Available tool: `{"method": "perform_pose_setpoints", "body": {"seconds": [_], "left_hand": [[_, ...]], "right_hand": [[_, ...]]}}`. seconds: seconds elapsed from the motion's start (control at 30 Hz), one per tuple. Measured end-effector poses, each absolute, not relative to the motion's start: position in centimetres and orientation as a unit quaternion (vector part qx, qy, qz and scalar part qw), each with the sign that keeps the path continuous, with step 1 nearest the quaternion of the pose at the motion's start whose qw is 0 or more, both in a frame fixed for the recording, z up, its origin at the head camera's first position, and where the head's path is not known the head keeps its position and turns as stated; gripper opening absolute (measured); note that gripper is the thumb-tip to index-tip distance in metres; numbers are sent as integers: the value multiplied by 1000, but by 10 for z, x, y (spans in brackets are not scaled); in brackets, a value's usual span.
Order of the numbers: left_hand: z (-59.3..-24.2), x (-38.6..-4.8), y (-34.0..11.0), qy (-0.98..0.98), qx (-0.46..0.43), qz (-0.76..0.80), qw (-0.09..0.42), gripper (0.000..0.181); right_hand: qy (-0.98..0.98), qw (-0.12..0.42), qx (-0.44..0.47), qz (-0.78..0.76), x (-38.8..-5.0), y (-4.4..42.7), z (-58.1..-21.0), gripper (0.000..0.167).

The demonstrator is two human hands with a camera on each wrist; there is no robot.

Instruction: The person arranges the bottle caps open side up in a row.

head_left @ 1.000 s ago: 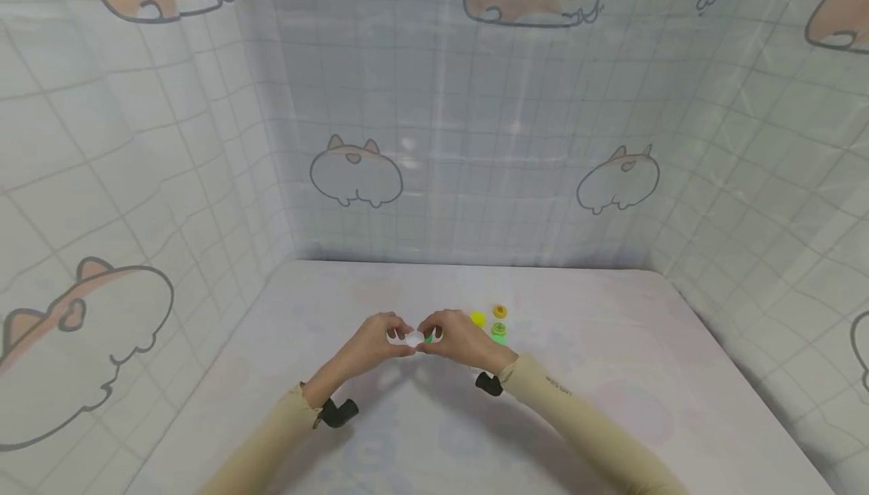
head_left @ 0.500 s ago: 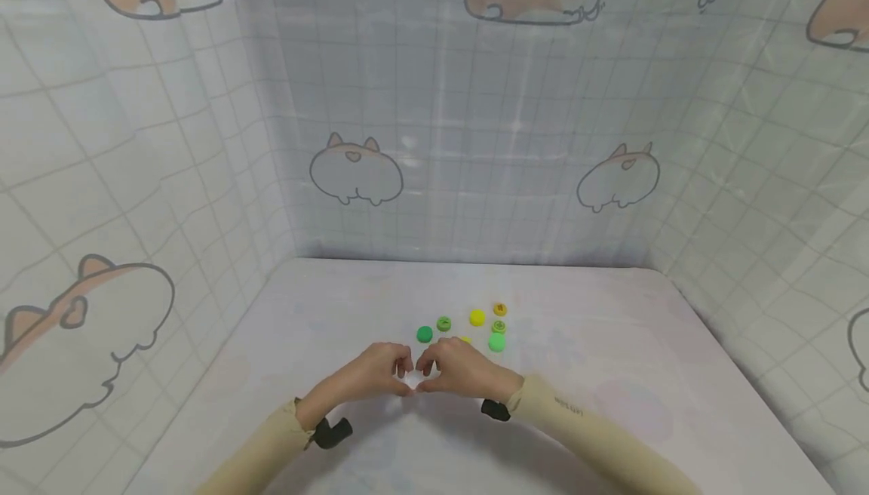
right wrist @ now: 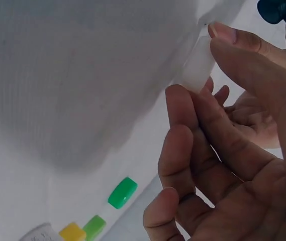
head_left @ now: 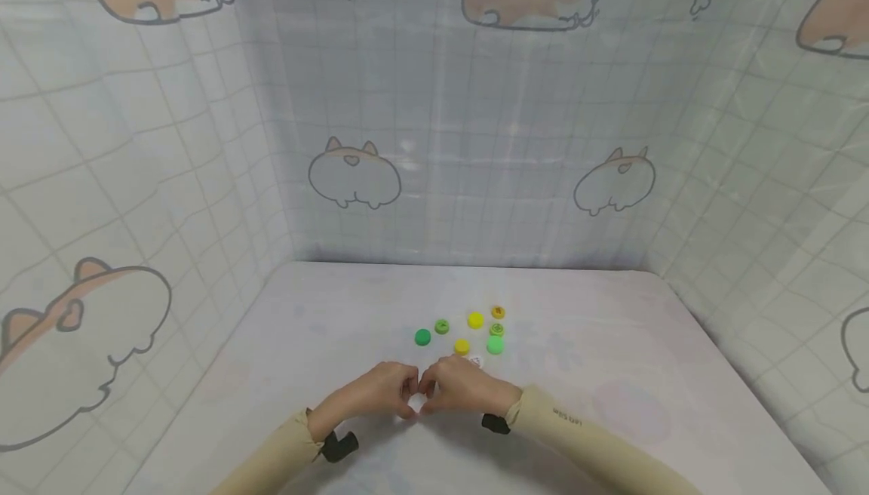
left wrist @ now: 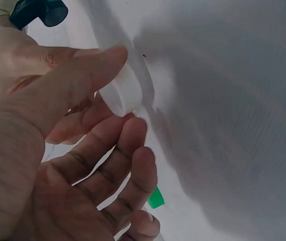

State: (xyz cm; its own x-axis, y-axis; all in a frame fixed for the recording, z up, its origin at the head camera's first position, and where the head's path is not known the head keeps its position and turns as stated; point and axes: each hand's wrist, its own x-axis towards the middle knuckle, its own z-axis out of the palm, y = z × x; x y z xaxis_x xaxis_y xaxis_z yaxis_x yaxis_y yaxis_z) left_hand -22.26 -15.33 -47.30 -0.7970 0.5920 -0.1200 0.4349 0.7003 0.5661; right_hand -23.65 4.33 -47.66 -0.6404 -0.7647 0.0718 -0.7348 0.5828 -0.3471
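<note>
A small white plastic bottle cap [head_left: 417, 403] is between my two hands, near the front of the table. My left hand [head_left: 383, 389] pinches its left side with thumb and fingertips. From the right, my right hand [head_left: 465, 385] pinches the same cap between thumb and index finger. In the left wrist view the white cap [left wrist: 128, 93] is tilted, showing its hollow side and rim. The right wrist view shows the cap [right wrist: 198, 68] from its side, with both thumbs along its upper end. The remaining fingers of each hand are loosely bent.
Beyond the hands lie several loose caps: dark green [head_left: 423, 337], patterned green [head_left: 443, 326], yellow [head_left: 476, 320], orange-yellow [head_left: 498, 312] and light green [head_left: 495, 345]. A printed white cap [head_left: 476, 361] sits just behind my right hand. Patterned curtains [head_left: 434, 178] enclose the pale table [head_left: 577, 404].
Both hands have drawn back toward the body with the white cap between them. The green and yellow caps that my right hand covered have come into view.
</note>
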Motion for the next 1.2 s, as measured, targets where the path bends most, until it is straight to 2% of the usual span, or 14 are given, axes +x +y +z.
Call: {"method": "perform_pose_setpoints", "body": {"seconds": [0.67,0.9,1.1,1.2], "left_hand": [[-475,-222,-154,891,283,299,194,35],[-466,-226,-163,888,288,298,201,43],[-456,-236,-166,897,274,308,162,41],[-453,-241,-165,900,267,318,134,41]], "right_hand": [[885,110,-403,-206,-237,43,-484,23],[891,85,-391,-214,-241,53,-480,30],[895,36,-378,-234,-253,64,-471,26],[900,19,-361,-242,-263,69,-468,29]]}}
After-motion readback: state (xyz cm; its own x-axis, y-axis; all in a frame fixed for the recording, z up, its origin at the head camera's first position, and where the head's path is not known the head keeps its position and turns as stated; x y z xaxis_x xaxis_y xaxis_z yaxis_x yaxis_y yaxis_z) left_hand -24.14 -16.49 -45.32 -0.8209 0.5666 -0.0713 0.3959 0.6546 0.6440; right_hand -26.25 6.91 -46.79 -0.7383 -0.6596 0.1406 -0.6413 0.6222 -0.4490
